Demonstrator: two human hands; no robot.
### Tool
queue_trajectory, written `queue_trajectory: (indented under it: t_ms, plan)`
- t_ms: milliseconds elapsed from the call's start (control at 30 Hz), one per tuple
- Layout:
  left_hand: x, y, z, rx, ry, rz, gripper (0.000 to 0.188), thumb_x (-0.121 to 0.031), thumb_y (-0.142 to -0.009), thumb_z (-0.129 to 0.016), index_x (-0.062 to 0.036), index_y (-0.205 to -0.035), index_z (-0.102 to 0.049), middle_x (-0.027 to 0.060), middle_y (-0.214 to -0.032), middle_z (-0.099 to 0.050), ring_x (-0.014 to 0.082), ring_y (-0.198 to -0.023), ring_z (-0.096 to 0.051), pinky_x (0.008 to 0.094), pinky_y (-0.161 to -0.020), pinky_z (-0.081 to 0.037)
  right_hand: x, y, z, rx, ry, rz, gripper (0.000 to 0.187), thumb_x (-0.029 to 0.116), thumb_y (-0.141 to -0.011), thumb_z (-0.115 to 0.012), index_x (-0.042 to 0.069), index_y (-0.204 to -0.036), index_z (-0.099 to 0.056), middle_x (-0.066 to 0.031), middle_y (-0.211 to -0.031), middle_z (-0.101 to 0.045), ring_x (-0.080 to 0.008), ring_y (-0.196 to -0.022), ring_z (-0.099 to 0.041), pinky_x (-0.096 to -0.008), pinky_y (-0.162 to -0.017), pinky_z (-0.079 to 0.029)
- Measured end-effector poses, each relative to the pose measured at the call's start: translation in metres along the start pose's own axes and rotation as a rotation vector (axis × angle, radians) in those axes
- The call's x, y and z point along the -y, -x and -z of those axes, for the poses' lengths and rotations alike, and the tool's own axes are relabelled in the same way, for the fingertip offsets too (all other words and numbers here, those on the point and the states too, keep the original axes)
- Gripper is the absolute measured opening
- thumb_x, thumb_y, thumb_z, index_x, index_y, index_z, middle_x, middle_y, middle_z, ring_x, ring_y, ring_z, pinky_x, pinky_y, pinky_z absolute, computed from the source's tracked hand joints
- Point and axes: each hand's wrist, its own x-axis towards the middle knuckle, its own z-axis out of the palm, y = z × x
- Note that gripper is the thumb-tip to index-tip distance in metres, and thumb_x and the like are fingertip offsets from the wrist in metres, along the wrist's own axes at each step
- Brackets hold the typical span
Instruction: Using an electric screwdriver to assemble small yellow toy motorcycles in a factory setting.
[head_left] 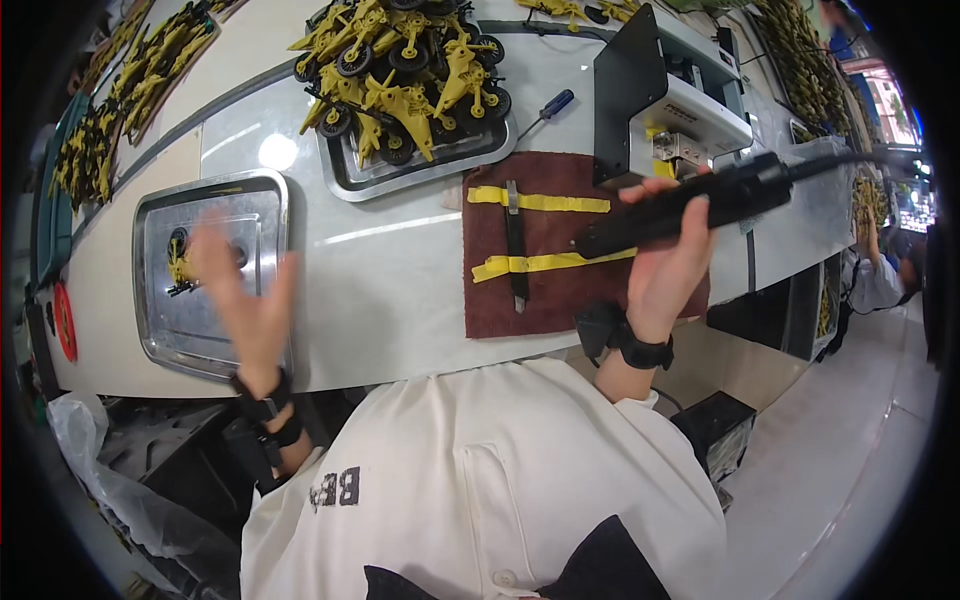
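My right hand (668, 262) is wrapped round a black corded electric screwdriver (690, 208), held over the right part of a dark red cloth (570, 300). Over the metal tray (281, 215) at left hovers my left hand (240, 300), fingers spread and slightly blurred, with nothing in it. Just left of those fingers, a yellow and black toy motorcycle (180, 262) lies in that tray, partly hidden by the hand. Two yellow strips (555, 203) cross the cloth, and a black utility knife (516, 240) lies crosswise at their left ends.
A second metal tray (432, 178) carries a high pile of yellow toy motorcycles (400, 75). Beside it lies a blue-handled screwdriver (553, 106). A black and white box-shaped machine (692, 118) stands at the far right. More yellow toys (130, 95) are heaped at far left. Another person (875, 280) is at right.
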Motion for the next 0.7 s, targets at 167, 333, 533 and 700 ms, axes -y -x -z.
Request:
queue_trajectory:
  t_ms: [167,333,533,700]
  plan:
    - [-0.092,0.004,-0.074,0.553,0.348,-0.399,0.084,-0.031,-0.068,-0.075,-0.0054,-0.137,-0.035,0.0206,-0.145,-0.024,0.0358,-0.135,-0.022,0.051,-0.107,-0.019,-0.009,-0.009,-0.013,0.136,0.283,0.048,0.046,0.021,-0.094,-0.049,0.002,-0.133,-0.032,-0.0161,-0.112,-0.055,-0.0241,-0.097,-0.058,-0.0365,-0.085,-0.048]
    - [-0.102,0.006,-0.11,0.678,0.186,-0.485,0.091,-0.046,-0.073,-0.067,-0.0039,-0.142,-0.025,0.0187,-0.148,-0.018,0.0367,-0.138,-0.013,0.0534,-0.109,-0.012,0.016,0.002,0.033,0.032,0.582,0.105,0.048,0.012,-0.09,-0.054,-0.002,-0.133,-0.038,-0.0168,-0.125,-0.048,-0.0206,-0.112,-0.05,-0.0293,-0.093,-0.04]
    - [-0.102,0.01,-0.114,0.669,0.045,-0.53,0.095,-0.055,-0.071,-0.064,-0.0016,-0.14,-0.027,0.0183,-0.147,-0.022,0.0344,-0.137,-0.017,0.0577,-0.106,-0.015,-0.001,0.004,0.143,-0.058,1.366,0.051,0.058,0.024,-0.086,-0.06,-0.003,-0.132,-0.038,-0.0214,-0.131,-0.044,-0.0355,-0.119,-0.045,-0.0397,-0.1,-0.036]
    - [-0.105,0.01,-0.114,0.737,-0.006,-0.533,0.097,-0.057,-0.073,-0.061,-0.0004,-0.142,-0.023,0.0184,-0.149,-0.016,0.0344,-0.139,-0.012,0.059,-0.106,-0.01,-0.006,-0.014,0.168,0.139,1.584,0.211,0.066,0.032,-0.082,-0.065,-0.003,-0.132,-0.039,-0.0242,-0.129,-0.044,-0.0394,-0.122,-0.039,-0.0424,-0.1,-0.033]
